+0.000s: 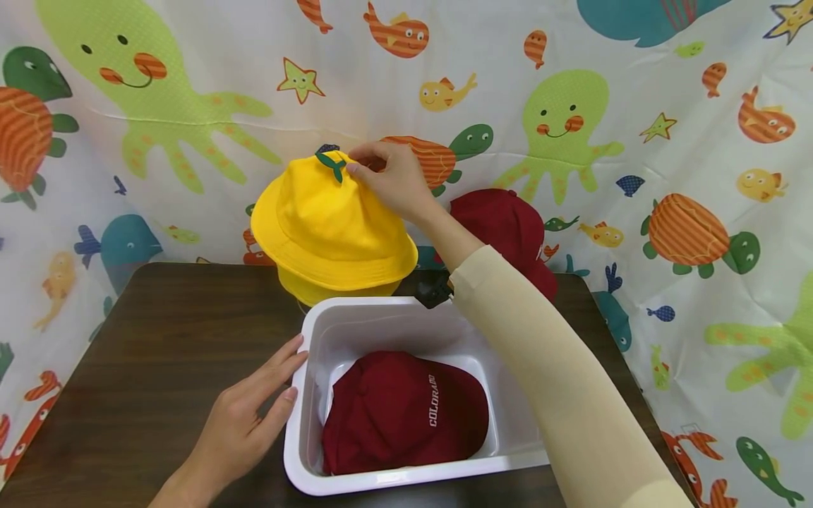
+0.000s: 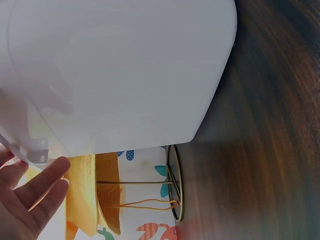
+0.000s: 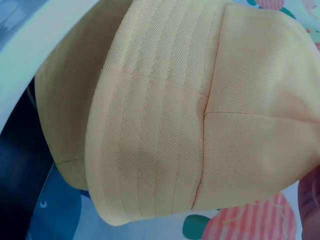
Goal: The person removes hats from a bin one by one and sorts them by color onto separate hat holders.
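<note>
Currently: upper yellow hat (image 1: 336, 226), behind white bin (image 1: 356, 482), crown pinched by right hand (image 1: 394, 176); left hand (image 1: 244, 416) straight-fingered, touching bin's left rim; maroon cap (image 1: 400, 413) inside. Apparent step: pick-up; next calls for lifting clear of lower yellow hat (image 1: 336, 291).

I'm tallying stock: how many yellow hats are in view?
2: the upper hat, pinched at its top by the right hand, and the lower hat directly beneath. More may be hidden inside.

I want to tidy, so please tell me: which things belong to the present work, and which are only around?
Likely in the work:
yellow hat, pinched by the right hand
white tub, touched by the left hand
red cap inside
rear red cap

Apparently only around:
patterned curtain
table
wire stand
</note>
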A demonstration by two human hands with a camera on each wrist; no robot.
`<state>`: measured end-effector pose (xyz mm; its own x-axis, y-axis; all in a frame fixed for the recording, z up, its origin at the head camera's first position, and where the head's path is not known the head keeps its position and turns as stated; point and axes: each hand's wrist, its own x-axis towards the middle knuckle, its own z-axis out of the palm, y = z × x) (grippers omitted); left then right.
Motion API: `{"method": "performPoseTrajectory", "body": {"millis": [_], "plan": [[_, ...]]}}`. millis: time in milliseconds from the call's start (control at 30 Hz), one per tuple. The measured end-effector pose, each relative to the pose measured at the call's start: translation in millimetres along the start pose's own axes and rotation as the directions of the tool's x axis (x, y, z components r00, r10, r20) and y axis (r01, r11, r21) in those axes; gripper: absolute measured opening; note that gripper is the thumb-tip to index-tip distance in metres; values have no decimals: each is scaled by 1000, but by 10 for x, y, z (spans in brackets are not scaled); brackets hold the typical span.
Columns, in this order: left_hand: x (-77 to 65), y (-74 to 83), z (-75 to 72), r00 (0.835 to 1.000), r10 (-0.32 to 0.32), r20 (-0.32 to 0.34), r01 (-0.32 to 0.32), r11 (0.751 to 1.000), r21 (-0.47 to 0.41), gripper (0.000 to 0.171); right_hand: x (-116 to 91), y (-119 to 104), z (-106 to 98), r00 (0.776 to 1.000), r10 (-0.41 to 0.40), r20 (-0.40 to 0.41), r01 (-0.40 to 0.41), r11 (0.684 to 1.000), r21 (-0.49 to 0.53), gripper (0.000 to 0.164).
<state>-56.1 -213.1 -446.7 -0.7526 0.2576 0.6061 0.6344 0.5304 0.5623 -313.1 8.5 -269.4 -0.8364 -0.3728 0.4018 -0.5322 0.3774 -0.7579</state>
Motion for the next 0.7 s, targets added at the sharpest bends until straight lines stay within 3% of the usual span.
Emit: {"method": "performPoseTrajectory", "body": {"millis": [133, 400, 700], "plan": [[19, -24, -18, 999, -29, 24, 29, 1000, 6, 61, 4, 35, 21, 1000, 3, 15, -3, 1000, -12, 22], [87, -72, -43, 999, 34, -5, -34, 999, -11, 61, 15, 73, 39, 999, 36, 36, -35, 999, -30, 25], [122, -153, -66, 1000, 11, 14, -11, 1000, -17, 62, 26, 40, -52, 997, 79, 19, -78, 995, -56, 32]]}}
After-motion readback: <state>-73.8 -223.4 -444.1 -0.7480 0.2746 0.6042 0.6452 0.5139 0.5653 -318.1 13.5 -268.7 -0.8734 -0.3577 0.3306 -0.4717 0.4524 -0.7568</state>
